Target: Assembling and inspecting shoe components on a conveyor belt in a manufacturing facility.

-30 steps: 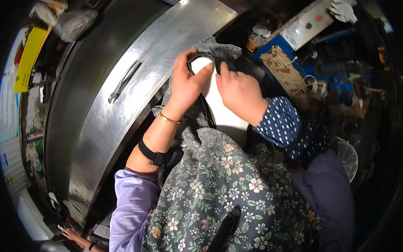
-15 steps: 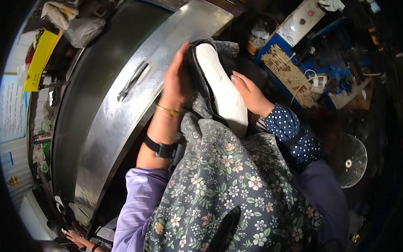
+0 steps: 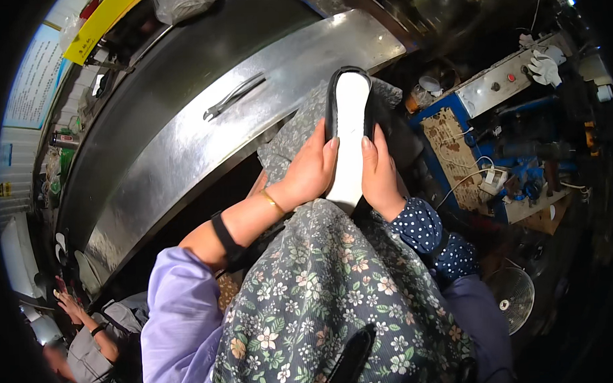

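Note:
A black shoe upper with a white sole-shaped bottom [image 3: 350, 122] lies bottom up above my lap, its rounded end pointing away from me. My left hand [image 3: 310, 170] is wrapped round its left side, with the thumb along the white face. My right hand [image 3: 382, 179] grips the opposite side, thumb also up near the edge. Both hands' other fingers are partly hidden beneath the shoe. Under it, a floral apron [image 3: 323, 279] covers my lap.
A wrench [image 3: 234, 96] lies on the metal rim [image 3: 163, 139] of a dark belt to the left. At right stand a control box [image 3: 492, 87] with a white glove [image 3: 544, 68], loose cables and a fan [image 3: 511, 299]. A co-worker [image 3: 96, 341] sits at lower left.
The shoe has turned more upright. My left hand has come down from its far end to grip its side, and my right hand has moved slightly nearer. The whole view has shifted.

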### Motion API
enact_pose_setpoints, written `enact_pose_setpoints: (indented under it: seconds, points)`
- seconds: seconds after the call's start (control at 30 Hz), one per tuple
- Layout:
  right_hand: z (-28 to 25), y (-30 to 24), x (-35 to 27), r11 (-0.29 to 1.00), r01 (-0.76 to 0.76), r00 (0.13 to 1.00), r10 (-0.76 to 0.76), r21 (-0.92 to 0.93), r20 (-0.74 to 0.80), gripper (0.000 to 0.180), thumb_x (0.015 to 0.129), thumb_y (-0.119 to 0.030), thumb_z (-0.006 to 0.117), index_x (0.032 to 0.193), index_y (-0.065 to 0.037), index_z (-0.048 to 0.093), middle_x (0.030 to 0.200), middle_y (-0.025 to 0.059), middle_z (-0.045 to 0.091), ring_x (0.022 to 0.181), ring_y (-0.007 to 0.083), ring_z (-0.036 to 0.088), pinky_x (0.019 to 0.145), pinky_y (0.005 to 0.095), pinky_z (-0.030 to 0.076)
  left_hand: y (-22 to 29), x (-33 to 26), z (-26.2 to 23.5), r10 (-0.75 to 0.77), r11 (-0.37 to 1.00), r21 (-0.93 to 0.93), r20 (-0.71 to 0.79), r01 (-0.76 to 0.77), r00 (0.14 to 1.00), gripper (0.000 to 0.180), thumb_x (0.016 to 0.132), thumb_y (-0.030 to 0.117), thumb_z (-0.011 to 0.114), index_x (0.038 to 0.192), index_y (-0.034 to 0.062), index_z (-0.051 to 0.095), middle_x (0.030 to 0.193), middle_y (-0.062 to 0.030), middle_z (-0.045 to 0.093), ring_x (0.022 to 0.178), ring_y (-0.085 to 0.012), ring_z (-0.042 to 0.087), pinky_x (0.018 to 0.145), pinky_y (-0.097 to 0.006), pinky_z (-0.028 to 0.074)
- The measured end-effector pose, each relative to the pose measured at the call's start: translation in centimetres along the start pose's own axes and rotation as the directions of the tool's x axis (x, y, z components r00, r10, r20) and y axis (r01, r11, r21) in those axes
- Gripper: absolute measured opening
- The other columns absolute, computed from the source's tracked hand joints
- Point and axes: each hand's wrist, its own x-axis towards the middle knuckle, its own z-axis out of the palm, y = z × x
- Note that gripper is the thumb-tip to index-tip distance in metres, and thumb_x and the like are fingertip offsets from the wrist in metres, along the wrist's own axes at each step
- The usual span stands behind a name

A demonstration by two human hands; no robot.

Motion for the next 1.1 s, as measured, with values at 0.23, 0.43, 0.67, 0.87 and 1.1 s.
enact_pose_setpoints:
  seconds: [0.23,0.43,0.67,0.87,1.1]
  points:
    - [-0.6,0.7,0.1,0.998,0.053,0.997,-0.054,0.017,0.059,0.051,0.103,-0.021,0.041,0.142,0.010,0.028,0.125,0.0335,0.053,0.112,0.0427,0.057,0.094,0.0417,0.045,-3.0,3.4,2.1,0.055,0.940,-0.321,-0.191,-0.115,0.980,0.048,0.103,0.030,0.036,0.138,-0.0032,0.041,0.132,-0.0251,0.050,0.124,-0.0383,0.047,0.107,-0.041,0.035]
    - [-3.1,0.2,0.8,0.997,-0.047,0.951,0.025,0.066,0.307,0.049,0.105,-0.024,0.041,0.141,0.008,0.031,0.131,0.0247,0.052,0.123,0.0331,0.051,0.102,0.0360,0.040,0.5,10.4,-1.3,-0.068,0.382,-0.864,0.328,0.329,0.942,0.063,0.102,0.057,0.030,0.133,0.0055,0.049,0.125,-0.0085,0.057,0.115,-0.0178,0.052,0.103,-0.033,0.040]
    - [-3.6,0.5,11.7,0.771,-0.243,0.954,0.081,0.589,0.288,0.048,0.106,-0.031,0.038,0.142,0.001,0.042,0.137,0.0104,0.052,0.127,0.0173,0.046,0.107,0.0278,0.034,1.2,10.8,0.6,0.002,0.861,-0.508,0.055,0.026,0.998,0.046,0.096,0.040,0.056,0.125,0.0039,0.054,0.110,-0.0070,0.063,0.102,-0.0143,0.058,0.089,-0.028,0.046]
    - [-1.6,-1.1,12.9,0.971,0.115,0.936,-0.176,0.207,0.304,0.026,0.103,-0.013,0.039,0.113,0.002,0.058,0.114,0.0109,0.062,0.112,0.0176,0.055,0.099,0.0298,0.040,0.8,10.6,-1.0,0.006,0.533,-0.821,0.246,0.205,0.969,0.042,0.101,0.034,0.051,0.132,0.0048,0.051,0.117,-0.0049,0.060,0.106,-0.0120,0.056,0.092,-0.027,0.045]
    - [-4.3,-1.1,13.9,0.654,-0.450,0.800,-0.008,0.608,0.601,0.037,0.103,-0.015,0.041,0.136,0.001,0.048,0.135,0.0101,0.051,0.130,0.0184,0.044,0.110,0.0306,0.032,0.4,10.7,-0.4,-0.010,0.661,-0.736,0.186,0.146,0.982,0.039,0.101,0.029,0.052,0.132,0.0047,0.052,0.122,-0.0046,0.057,0.114,-0.0127,0.050,0.100,-0.027,0.039]
